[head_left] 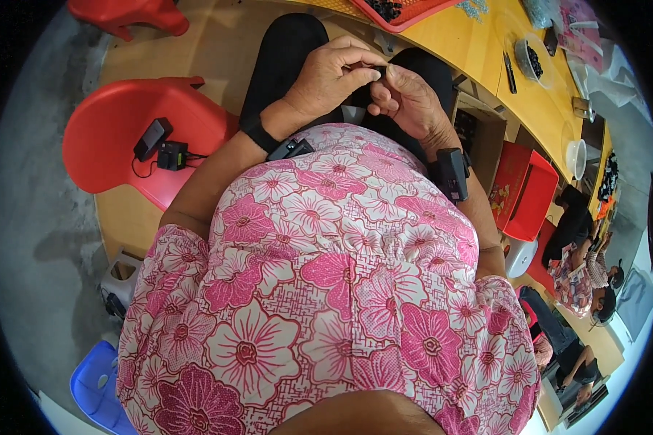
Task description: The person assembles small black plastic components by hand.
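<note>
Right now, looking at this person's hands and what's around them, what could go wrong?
1. The small dark piece is at the fingertips of the left hand and right hand; if it slipped, it might be hard to spot against the dark trousers.
2. Black devices with cables rest on the red chair, near the left arm in this view; a sideways swing might knock them.

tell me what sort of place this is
Likely a small shared workshop: a long yellow table holds a red tray and a clear bowl of small black pieces, and other people are nearby.
</note>
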Demonstrator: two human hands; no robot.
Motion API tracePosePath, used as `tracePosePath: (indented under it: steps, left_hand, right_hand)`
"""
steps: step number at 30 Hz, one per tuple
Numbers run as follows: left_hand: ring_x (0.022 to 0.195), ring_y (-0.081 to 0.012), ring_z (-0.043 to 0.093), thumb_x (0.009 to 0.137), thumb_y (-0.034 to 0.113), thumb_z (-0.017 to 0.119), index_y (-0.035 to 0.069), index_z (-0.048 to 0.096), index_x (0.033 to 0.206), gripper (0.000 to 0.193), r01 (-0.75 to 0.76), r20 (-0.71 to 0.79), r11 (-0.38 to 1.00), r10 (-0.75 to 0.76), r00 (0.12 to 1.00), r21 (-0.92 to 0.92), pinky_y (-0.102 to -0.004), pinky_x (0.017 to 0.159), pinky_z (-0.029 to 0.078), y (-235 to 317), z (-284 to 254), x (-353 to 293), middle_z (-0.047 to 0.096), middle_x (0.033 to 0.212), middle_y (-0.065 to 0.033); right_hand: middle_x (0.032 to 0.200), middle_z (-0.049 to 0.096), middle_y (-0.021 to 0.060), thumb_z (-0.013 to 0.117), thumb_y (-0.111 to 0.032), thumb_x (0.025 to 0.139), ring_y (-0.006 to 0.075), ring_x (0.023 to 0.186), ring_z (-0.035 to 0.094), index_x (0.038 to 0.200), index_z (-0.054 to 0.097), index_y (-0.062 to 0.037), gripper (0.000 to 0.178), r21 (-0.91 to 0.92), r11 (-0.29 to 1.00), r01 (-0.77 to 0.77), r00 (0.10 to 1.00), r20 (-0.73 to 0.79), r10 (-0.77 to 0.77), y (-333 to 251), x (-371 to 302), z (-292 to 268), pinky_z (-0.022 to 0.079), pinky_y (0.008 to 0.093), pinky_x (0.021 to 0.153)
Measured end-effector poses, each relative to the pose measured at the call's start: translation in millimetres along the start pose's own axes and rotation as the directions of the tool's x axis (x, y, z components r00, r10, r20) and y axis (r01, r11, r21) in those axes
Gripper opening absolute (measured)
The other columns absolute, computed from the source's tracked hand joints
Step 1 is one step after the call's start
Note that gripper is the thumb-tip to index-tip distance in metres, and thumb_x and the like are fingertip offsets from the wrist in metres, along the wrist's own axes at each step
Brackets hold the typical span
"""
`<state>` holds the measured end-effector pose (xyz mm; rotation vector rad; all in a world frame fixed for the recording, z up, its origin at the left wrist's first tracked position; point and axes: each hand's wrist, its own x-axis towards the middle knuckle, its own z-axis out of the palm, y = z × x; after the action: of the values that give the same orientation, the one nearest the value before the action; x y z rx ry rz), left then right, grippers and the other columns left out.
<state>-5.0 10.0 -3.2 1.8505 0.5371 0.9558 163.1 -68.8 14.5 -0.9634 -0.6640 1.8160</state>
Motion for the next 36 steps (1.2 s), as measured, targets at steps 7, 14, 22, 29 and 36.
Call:
tracePosePath:
  steps: [7, 14, 22, 29, 36]
  left_hand:
    - [0.07, -0.0071, 0.054, 0.078, 0.004, 0.068, 0.005, 0.069, 0.097, 0.018, 0.086, -0.033, 0.995, -0.088, 0.996, -0.04, -0.0193, 0.063, 0.045, 1.1, 0.2, -1.4, 0.059, 0.087, -0.0006]
    - [0.076, -0.0077, 0.057, 0.08, 0.005, 0.068, 0.002, 0.066, 0.103, 0.023, 0.142, 0.022, 0.99, -0.141, 0.99, -0.022, -0.0185, 0.066, 0.047, -7.6, 0.2, -7.3, 0.061, 0.094, -0.0024]
    - [0.094, -0.013, 0.06, 0.097, 0.023, 0.048, -0.004, 0.039, 0.133, 0.045, 0.45, 0.37, 0.667, -0.271, 0.889, -0.594, -0.0237, 0.082, 0.05, 1.3, 8.1, -10.0, 0.058, 0.111, -0.0105]
    - [0.097, -0.0132, 0.057, 0.098, 0.021, 0.045, -0.005, 0.04, 0.132, 0.042, 0.358, 0.282, 0.792, -0.244, 0.928, -0.494, -0.0258, 0.086, 0.047, -2.0, 12.9, -12.5, 0.055, 0.113, -0.0093]
    - [0.087, -0.0126, 0.059, 0.097, 0.017, 0.045, -0.005, 0.041, 0.13, 0.04, 0.358, 0.243, 0.797, -0.271, 0.932, -0.487, -0.0246, 0.077, 0.05, -4.0, 15.7, -13.2, 0.057, 0.106, -0.0088]
  right_hand:
    - [0.066, 0.043, -0.0021, 0.053, -0.04, 0.092, 0.0076, 0.056, 0.036, 0.096, 0.058, -0.0031, 0.037, -0.055, 0.998, 0.041, 0.999, -0.031, -0.043, 0.9, 2.4, 4.1, 0.045, 0.0268, 0.064]
    - [0.066, 0.043, -0.002, 0.051, -0.036, 0.092, 0.0085, 0.057, 0.038, 0.094, 0.057, -0.0036, 0.033, -0.086, 0.996, 0.014, 0.998, -0.054, -0.018, -2.7, 1.6, 9.5, 0.043, 0.0253, 0.06]
    - [0.072, 0.05, 0.0014, 0.047, -0.034, 0.096, 0.0087, 0.058, 0.048, 0.106, 0.055, -0.0048, 0.033, -0.594, 0.795, 0.122, 0.971, -0.096, -0.221, 4.4, 1.0, 12.4, 0.042, 0.023, 0.052]
    - [0.073, 0.052, 0.0042, 0.044, -0.032, 0.097, 0.01, 0.054, 0.049, 0.108, 0.054, -0.0026, 0.033, -0.728, 0.663, 0.171, 0.945, -0.071, -0.321, 4.5, 1.7, 17.8, 0.042, 0.0234, 0.05]
    - [0.071, 0.052, 0.0038, 0.043, -0.029, 0.096, 0.0098, 0.054, 0.05, 0.104, 0.054, -0.0018, 0.03, -0.681, 0.702, 0.208, 0.926, -0.093, -0.365, 12.4, 6.0, 16.0, 0.042, 0.0234, 0.049]
